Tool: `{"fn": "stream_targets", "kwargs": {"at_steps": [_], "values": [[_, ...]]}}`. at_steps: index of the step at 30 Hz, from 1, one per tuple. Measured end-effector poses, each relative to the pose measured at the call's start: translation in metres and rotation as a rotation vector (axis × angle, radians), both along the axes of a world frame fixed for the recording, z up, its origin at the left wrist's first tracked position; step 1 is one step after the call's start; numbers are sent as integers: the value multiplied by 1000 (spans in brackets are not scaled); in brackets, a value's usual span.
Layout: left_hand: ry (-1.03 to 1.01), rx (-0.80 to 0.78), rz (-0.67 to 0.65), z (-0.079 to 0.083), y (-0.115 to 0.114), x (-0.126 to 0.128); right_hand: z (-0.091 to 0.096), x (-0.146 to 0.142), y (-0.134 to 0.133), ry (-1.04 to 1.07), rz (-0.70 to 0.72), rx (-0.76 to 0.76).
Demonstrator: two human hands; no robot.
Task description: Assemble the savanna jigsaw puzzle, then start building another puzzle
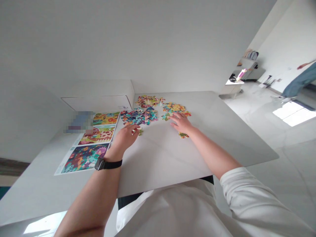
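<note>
My left hand [124,138], with a black watch on the wrist, rests on the white table [222,131], fingers curled around a small puzzle piece [140,132] at its fingertips. My right hand [181,122] lies flat with fingers spread, touching the edge of a yellow-orange pile of puzzle pieces [174,109]. A blue-teal pile [139,116] lies between the hands, a pinkish pile [149,100] sits farther back. One loose piece [183,135] lies by my right wrist.
A picture sheet [91,141] with three colourful scenes lies at the left. A white box [98,95] stands behind it against the wall. At the far right another person's arm in a blue sleeve [300,80] shows across the room.
</note>
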State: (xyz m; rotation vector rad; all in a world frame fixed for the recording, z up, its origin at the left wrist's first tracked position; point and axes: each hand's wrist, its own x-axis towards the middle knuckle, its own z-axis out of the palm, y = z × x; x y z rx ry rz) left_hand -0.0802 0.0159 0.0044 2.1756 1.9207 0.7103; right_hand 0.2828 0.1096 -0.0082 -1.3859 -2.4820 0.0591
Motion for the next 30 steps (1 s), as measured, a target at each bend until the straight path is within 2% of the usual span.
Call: {"fn": "stream_targets", "kwargs": {"at_steps": [3, 6, 12, 18, 26, 30], "values": [[18, -9, -34, -3, 1, -2, 4, -23, 0, -83, 31, -92], [25, -22, -43, -2, 1, -3, 5, -30, 4, -110, 8, -125], [11, -32, -48, 3, -3, 2, 2, -14, 17, -79, -108, -98], [-3, -9, -49, 8, -7, 8, 5, 7, 24, 32, -159, -37], [-16, -40, -47, 9, -8, 9, -1, 16, 24, -99, -374, -103], [-23, -23, -57, 7, -7, 8, 1, 17, 23, -112, -397, -83]]}}
